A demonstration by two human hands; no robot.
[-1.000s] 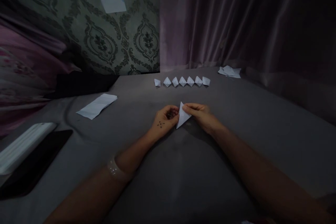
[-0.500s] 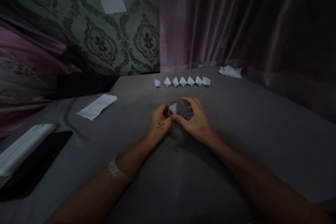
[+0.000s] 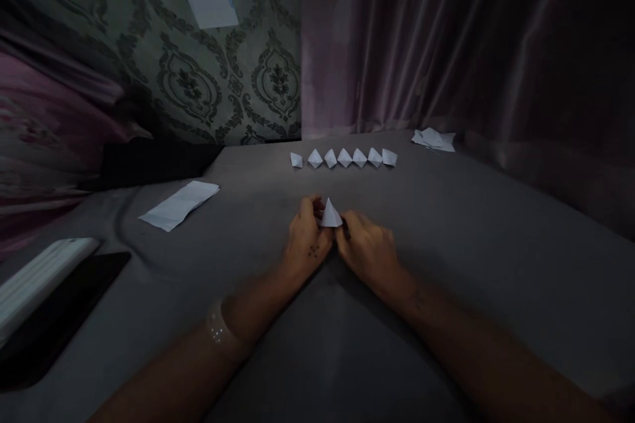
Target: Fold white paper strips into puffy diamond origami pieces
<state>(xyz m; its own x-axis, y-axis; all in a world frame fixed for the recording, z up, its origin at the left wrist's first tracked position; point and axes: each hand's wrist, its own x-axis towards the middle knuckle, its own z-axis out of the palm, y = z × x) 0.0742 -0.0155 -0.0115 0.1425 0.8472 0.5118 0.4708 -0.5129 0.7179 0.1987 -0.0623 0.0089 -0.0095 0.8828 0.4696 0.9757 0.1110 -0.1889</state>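
Observation:
A small white folded paper piece (image 3: 331, 214), pointed at the top, is held between my two hands over the grey cloth (image 3: 317, 357). My left hand (image 3: 307, 234) is closed on its left side, fingers curled behind it. My right hand (image 3: 367, 244) is closed too, its fingers bent in and pinching the lower right edge of the paper. The fingertips are partly hidden. Beyond my hands, several white folded paper pieces (image 3: 344, 158) of similar size stand in a row.
Flat white paper sheets (image 3: 181, 205) lie to the left. Crumpled white paper (image 3: 434, 139) rests at the far right. A white box-like object (image 3: 42, 284) and a dark flat object (image 3: 74, 317) lie at near left. Dark cloth (image 3: 153, 162) is bunched at back left.
My right hand has closed from open, spread fingers onto the paper piece. The piece has turned, so its point now faces up and more of it shows.

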